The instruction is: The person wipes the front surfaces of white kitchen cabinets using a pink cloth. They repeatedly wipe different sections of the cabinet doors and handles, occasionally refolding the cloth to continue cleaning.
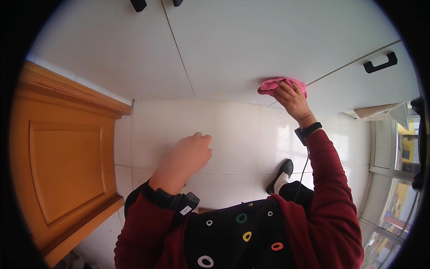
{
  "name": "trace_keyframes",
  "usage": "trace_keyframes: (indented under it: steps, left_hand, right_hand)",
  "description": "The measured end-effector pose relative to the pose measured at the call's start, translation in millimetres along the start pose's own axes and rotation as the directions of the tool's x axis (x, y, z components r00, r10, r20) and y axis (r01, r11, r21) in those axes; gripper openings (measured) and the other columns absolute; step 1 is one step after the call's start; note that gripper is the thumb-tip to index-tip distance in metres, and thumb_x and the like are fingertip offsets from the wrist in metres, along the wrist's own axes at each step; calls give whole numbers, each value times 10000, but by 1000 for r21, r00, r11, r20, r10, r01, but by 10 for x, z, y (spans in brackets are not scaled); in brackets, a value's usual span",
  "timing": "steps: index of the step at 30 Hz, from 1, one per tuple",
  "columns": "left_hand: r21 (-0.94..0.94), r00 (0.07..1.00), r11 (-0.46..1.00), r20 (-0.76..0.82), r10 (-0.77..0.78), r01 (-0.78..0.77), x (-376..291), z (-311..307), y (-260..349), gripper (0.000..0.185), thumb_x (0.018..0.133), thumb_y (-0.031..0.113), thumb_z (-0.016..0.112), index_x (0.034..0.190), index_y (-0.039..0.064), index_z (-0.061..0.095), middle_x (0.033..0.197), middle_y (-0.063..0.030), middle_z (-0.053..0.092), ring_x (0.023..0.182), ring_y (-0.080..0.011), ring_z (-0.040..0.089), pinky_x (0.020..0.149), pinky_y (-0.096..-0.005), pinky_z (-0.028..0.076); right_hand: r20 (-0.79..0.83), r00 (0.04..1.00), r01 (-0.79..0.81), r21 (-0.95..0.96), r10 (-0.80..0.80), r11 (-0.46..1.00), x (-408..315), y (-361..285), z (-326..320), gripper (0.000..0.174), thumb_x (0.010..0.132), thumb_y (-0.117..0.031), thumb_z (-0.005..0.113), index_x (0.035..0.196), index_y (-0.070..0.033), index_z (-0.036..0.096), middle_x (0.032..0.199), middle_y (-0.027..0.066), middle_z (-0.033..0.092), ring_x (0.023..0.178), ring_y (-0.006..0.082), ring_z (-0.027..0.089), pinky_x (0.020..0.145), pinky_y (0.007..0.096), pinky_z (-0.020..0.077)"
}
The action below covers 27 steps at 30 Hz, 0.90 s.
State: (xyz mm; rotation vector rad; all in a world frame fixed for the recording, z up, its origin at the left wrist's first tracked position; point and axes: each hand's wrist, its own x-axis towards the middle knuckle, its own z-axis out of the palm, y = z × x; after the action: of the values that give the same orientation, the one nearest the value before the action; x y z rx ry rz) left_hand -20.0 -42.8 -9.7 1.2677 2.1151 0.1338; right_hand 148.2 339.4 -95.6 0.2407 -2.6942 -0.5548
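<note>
My right hand (293,100) presses a folded pink cloth (276,82) against the lower part of a white cabinet door (228,50), close to the seam with the neighbouring panel. Its fingers lie spread over the cloth. My left hand (191,151) hangs over the tiled floor with its fingers curled in; it is somewhat blurred, and whether it holds anything cannot be made out. Both wrists wear black straps with small devices, and a cable runs down from the right one.
A black handle (381,63) juts from the cabinet panel at the right. An orange-brown wooden door (69,168) stands at the left. White floor tiles (228,134) lie below, with my shoe (280,175) on them. Windows (396,198) line the right side, near a draped cloth (379,111).
</note>
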Motion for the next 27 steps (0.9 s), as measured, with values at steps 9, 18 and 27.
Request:
trace_keyframes:
  steps: [9, 18, 27]
  left_hand:
    - [99, 998, 993, 2, 61, -61, -12, 61, 32, 266, 967, 237, 576, 1123, 29, 632, 1098, -182, 654, 988, -375, 653, 861, -458, 543]
    - [26, 999, 999, 30, -38, 37, 34, 21, -1, 273, 973, 223, 575, 1155, 28, 630, 1108, -184, 652, 987, -379, 655, 862, -456, 542]
    - [1, 988, 993, 98, -117, 118, 108, -61, 2, 302, 982, 230, 572, 1210, 35, 609, 1117, -175, 646, 971, -374, 657, 858, -448, 545]
  right_hand:
    - [-425, 876, -347, -226, 229, 910, 883, 584, -1524, 388, 760, -5, 689, 1074, -228, 740, 1276, 7, 644, 1326, 261, 526, 1107, 508, 359]
    - [-464, 842, -361, -106, 274, 927, 945, -50, -272, 391, 758, -75, 672, 1076, -290, 743, 1178, -39, 644, 1257, 289, 517, 1042, 558, 341]
    - [140, 990, -17, 230, -16, 973, 60, -864, 1444, 305, 884, -160, 612, 1170, -202, 708, 1345, -66, 579, 1337, 162, 481, 1025, 389, 439]
